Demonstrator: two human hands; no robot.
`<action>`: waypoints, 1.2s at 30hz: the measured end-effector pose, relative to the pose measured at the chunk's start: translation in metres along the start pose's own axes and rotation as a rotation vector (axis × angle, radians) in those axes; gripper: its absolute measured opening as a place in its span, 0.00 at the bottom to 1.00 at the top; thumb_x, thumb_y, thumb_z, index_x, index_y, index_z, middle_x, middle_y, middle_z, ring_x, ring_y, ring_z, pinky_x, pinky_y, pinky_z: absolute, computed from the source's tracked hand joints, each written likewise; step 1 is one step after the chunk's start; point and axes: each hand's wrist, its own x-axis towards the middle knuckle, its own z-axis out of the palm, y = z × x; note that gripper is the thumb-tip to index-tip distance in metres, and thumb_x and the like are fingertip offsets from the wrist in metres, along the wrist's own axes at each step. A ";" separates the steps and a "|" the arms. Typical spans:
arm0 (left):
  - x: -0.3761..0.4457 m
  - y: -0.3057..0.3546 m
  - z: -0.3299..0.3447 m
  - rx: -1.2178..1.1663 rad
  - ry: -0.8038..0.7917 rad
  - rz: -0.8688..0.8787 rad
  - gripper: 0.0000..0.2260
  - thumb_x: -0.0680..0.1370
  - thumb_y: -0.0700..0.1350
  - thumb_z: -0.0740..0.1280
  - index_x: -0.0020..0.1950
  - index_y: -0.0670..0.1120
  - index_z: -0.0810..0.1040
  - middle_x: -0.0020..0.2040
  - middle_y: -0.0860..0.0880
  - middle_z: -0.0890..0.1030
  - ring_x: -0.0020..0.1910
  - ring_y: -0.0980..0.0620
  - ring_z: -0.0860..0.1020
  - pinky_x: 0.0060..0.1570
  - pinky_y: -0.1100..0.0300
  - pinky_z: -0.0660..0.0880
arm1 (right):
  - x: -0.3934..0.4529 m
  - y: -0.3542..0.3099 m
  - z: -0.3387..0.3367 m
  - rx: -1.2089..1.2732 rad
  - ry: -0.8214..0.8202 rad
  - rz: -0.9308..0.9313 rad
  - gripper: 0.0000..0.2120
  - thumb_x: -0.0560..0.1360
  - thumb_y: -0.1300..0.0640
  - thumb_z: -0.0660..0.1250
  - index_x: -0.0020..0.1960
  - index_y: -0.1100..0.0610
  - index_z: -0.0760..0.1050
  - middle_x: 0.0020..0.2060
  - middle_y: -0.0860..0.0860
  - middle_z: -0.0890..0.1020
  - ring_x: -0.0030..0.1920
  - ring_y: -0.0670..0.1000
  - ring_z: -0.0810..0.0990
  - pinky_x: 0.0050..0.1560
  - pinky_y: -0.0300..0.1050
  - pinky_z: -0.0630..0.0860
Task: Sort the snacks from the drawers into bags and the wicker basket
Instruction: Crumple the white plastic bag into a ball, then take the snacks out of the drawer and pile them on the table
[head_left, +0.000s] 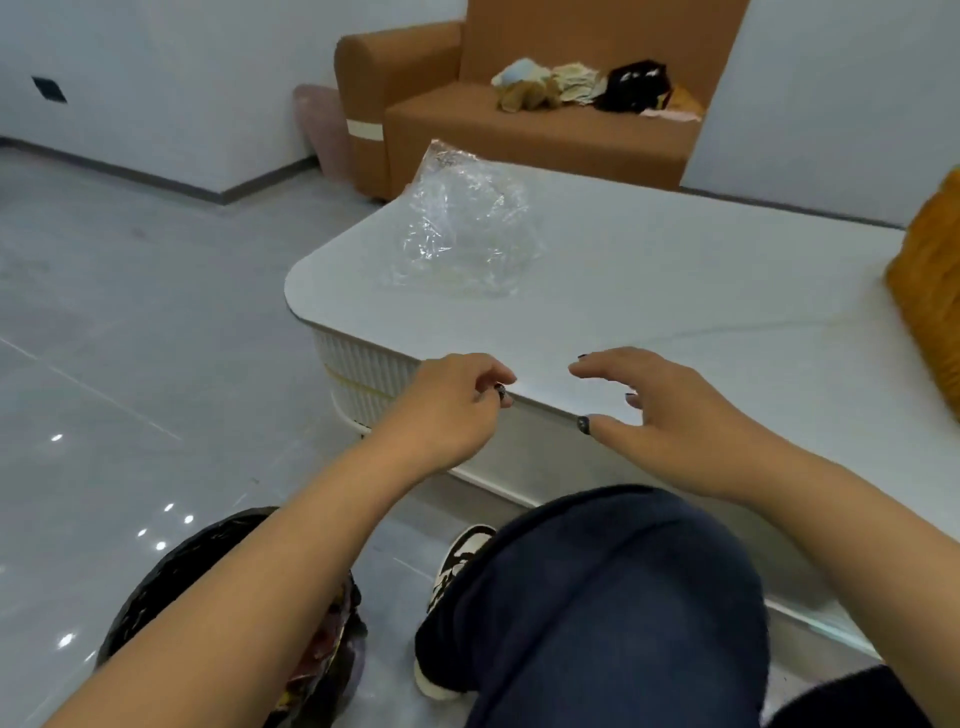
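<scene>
Spanning most of the view, a low white table (675, 291) bears a crumpled clear plastic bag (457, 228) near its far left corner. Behind it stands a brown sofa (519, 130) with a small heap of fabric items (582, 85). On the floor at lower left sits a black bag (208, 566) with colourful packets inside. At the table's near edge, the right hand (670, 415) hovers with fingers spread and relaxed, holding nothing; the left hand (452, 405) has its fingers curled, and I cannot tell whether they pinch anything.
</scene>
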 end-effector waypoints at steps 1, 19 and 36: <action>0.004 0.017 0.002 0.004 -0.005 0.035 0.14 0.80 0.38 0.59 0.59 0.51 0.79 0.49 0.56 0.83 0.42 0.64 0.78 0.38 0.74 0.70 | -0.010 0.010 -0.012 -0.023 0.026 0.013 0.23 0.77 0.51 0.66 0.71 0.47 0.68 0.70 0.41 0.68 0.70 0.42 0.66 0.71 0.41 0.64; 0.044 0.057 0.160 0.460 -0.631 0.212 0.15 0.79 0.48 0.64 0.65 0.49 0.76 0.60 0.50 0.80 0.57 0.52 0.78 0.59 0.56 0.75 | -0.105 0.148 -0.015 -0.147 0.043 0.295 0.27 0.80 0.52 0.60 0.77 0.49 0.56 0.74 0.45 0.59 0.74 0.45 0.57 0.71 0.39 0.60; 0.045 0.007 0.214 0.723 -0.777 0.322 0.23 0.80 0.43 0.63 0.74 0.45 0.65 0.71 0.43 0.71 0.65 0.41 0.73 0.60 0.49 0.74 | -0.120 0.172 0.028 -0.356 0.155 0.120 0.32 0.73 0.56 0.70 0.74 0.56 0.64 0.74 0.57 0.64 0.76 0.58 0.59 0.72 0.54 0.62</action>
